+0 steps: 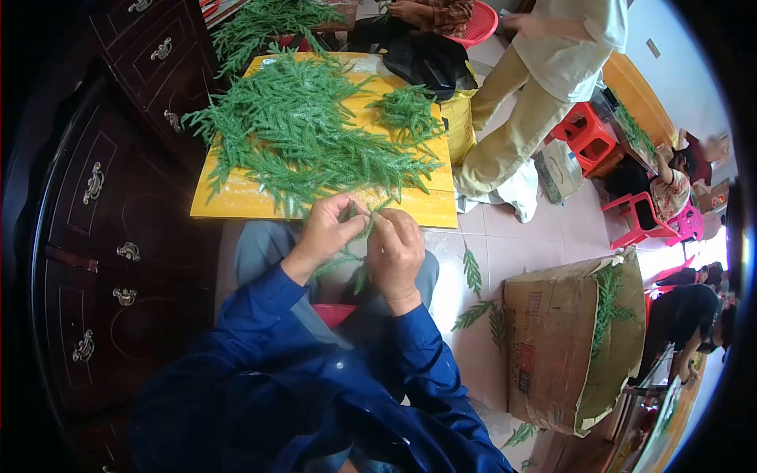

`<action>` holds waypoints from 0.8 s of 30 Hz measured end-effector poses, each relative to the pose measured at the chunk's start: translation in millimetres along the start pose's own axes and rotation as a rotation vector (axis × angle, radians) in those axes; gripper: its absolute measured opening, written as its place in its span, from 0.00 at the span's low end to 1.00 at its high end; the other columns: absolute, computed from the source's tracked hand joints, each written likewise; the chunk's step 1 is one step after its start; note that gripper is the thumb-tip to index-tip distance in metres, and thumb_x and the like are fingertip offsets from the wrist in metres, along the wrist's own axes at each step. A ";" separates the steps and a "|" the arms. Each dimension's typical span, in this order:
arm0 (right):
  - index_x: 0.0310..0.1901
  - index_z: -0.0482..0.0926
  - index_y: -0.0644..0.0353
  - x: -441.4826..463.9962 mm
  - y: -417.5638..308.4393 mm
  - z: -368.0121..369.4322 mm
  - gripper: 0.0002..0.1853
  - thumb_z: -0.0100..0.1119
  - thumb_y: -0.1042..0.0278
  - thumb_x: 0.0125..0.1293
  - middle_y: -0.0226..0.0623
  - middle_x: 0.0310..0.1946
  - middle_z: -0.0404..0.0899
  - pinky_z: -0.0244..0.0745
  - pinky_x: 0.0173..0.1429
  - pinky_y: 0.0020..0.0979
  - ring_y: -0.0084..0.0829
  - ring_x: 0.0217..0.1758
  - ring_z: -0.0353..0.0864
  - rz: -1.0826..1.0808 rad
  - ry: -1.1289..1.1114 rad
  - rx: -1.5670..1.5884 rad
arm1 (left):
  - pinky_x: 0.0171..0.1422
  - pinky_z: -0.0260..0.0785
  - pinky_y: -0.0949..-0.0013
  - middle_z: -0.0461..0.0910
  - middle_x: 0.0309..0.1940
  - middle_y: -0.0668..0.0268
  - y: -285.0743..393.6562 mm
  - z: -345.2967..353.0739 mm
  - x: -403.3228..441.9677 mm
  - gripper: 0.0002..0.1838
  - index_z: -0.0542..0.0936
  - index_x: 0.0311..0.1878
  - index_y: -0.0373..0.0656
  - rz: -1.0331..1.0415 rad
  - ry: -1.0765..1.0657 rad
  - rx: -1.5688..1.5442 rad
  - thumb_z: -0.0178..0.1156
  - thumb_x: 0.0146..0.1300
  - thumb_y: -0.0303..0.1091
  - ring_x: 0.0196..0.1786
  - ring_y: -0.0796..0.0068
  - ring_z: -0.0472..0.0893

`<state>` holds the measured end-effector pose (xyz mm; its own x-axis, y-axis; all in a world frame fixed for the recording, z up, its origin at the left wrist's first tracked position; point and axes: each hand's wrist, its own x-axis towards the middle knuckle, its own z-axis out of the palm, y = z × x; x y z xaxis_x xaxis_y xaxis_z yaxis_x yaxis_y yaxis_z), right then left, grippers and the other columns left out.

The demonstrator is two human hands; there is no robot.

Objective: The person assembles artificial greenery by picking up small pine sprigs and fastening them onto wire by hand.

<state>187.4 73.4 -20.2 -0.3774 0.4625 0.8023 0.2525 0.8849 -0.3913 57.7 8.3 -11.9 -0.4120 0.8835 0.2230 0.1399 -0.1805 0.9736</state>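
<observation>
Over my lap, at the near edge of the yellow table (236, 203), both hands pinch a green fern-like sprig (347, 258). My left hand (330, 230) has its thumb and index finger closed on it. Right beside it, my right hand (396, 251) is closed with its fingers bent around the sprig's upper part. Leafy ends of the sprig hang below and between the hands. Just beyond them lies a large heap of green sprigs (292, 118) on the table, with a smaller pile (406, 109) at its right.
Dark wooden drawers (118, 197) stand close on the left. To the right, a cardboard box (564, 339) has sprigs at its opening, and loose sprigs (473, 272) lie on the tiled floor. A person in light trousers (516, 102) stands beyond the table. Others sit or bend at the right.
</observation>
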 end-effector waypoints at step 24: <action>0.40 0.71 0.58 -8.4 11.5 -6.2 0.14 0.61 0.86 0.56 0.28 0.35 0.78 0.72 0.42 0.18 0.16 0.37 0.77 0.905 -0.366 1.641 | 0.32 0.69 0.81 0.79 0.24 0.70 10.0 -27.1 8.1 0.05 0.78 0.35 0.38 -0.370 -0.344 -0.640 0.63 0.57 0.25 0.25 0.84 0.77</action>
<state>199.0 79.3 -28.6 -0.8329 0.5430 0.1074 -0.4344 -0.5210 -0.7347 31.4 2.0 1.0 -0.0165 0.9989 -0.0446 -0.5358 0.0288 0.8438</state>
